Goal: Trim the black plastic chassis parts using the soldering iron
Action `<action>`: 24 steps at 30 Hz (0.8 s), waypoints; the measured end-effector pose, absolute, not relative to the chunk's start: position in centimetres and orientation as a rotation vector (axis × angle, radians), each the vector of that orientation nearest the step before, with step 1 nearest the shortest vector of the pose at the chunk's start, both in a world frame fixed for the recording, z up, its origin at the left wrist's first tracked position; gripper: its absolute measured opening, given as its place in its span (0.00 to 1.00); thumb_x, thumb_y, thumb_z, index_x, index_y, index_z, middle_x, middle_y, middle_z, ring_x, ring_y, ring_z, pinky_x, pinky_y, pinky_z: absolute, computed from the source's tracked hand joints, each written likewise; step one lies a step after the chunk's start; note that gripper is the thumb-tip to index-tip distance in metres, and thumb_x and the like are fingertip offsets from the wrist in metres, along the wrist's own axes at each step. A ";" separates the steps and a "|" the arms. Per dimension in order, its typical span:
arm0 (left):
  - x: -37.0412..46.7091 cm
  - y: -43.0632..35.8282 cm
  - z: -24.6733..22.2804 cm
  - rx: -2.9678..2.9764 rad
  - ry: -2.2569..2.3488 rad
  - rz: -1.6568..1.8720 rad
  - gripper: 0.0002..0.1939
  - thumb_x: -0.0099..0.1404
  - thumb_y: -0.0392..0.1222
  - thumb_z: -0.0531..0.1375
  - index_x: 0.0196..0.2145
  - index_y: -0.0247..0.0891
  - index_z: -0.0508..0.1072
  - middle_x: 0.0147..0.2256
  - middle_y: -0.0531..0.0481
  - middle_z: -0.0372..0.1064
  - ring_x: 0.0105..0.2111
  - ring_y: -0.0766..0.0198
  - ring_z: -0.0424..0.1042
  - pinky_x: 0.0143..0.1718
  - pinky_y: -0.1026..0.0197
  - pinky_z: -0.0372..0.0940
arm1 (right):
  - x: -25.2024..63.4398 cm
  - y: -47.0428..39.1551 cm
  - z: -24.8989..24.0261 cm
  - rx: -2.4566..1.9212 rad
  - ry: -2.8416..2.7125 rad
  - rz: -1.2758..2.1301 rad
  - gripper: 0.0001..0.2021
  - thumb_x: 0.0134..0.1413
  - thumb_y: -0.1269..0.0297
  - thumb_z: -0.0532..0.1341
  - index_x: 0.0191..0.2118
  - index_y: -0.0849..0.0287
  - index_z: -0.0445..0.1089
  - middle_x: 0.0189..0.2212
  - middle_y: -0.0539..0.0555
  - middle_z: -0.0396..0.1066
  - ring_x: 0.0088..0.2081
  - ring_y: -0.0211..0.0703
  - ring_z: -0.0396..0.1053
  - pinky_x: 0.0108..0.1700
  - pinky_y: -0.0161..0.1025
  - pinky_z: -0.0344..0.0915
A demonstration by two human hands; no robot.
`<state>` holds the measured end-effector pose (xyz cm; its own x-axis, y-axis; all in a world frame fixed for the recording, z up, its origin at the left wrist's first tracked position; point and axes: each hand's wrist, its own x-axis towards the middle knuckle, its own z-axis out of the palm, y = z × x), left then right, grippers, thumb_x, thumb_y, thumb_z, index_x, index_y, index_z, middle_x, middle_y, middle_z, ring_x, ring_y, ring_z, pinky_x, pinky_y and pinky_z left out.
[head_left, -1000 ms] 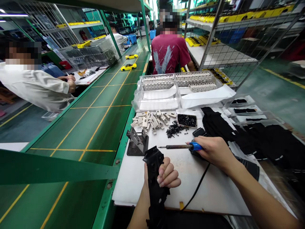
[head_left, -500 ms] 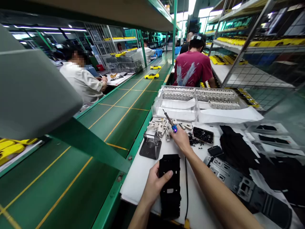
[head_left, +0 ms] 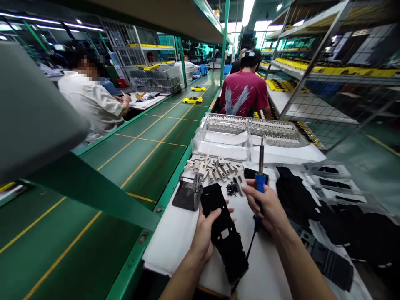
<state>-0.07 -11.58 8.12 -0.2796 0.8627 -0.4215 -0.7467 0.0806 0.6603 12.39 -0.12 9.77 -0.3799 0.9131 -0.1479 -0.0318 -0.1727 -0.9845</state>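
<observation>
Green conveyor belt [head_left: 146,146] on our left, two yellow toy cars [head_left: 192,100] up ahead on it! Across our white worktop [head_left: 168,246] we spot a metal stand [head_left: 186,198] near the black panel [head_left: 223,221], then a heap of pale clips [head_left: 215,168], small black bits [head_left: 231,188] and, far right, dark pieces [head_left: 293,187]. Our left hand [head_left: 204,233] grips that panel above the worktop; our right hand [head_left: 268,206] pinches one pale clip [head_left: 240,182] and clasps the upright soldering iron [head_left: 260,181].

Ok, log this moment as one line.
Left hand: holding black plate | Right hand: holding soldering iron, pale clip | Loose clips: piled on table
</observation>
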 end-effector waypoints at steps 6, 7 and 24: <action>2.6 -8.3 9.6 0.087 0.886 1.521 0.19 0.56 0.40 0.66 0.45 0.30 0.74 0.42 0.38 0.77 0.40 0.50 0.77 0.41 0.54 0.71 | 14.7 -3.7 9.3 -1.131 -1.219 1.532 0.16 0.47 0.53 0.69 0.35 0.59 0.68 0.13 0.41 0.58 0.13 0.28 0.46 0.15 0.30 0.41; 3.0 -8.1 9.6 0.102 0.889 1.527 0.19 0.56 0.40 0.67 0.44 0.30 0.75 0.42 0.39 0.77 0.40 0.51 0.77 0.41 0.54 0.71 | 14.8 -3.8 8.9 -1.171 -1.237 1.491 0.16 0.47 0.52 0.69 0.33 0.60 0.69 0.15 0.43 0.60 0.14 0.29 0.48 0.16 0.31 0.44; 4.9 -8.4 8.4 0.155 1.252 1.662 0.07 0.45 0.26 0.59 0.22 0.35 0.68 0.27 0.55 0.71 0.26 0.69 0.67 0.30 0.66 0.63 | 14.5 -4.4 7.1 -1.334 -1.625 0.923 0.16 0.52 0.51 0.65 0.41 0.58 0.73 0.33 0.53 0.74 0.31 0.44 0.68 0.35 0.39 0.64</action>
<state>4.94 -8.36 8.36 -0.4851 0.7596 -0.4333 -0.6263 0.0440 0.7783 14.53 -4.39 7.06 -0.1018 0.9847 0.1413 0.3826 0.1698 -0.9082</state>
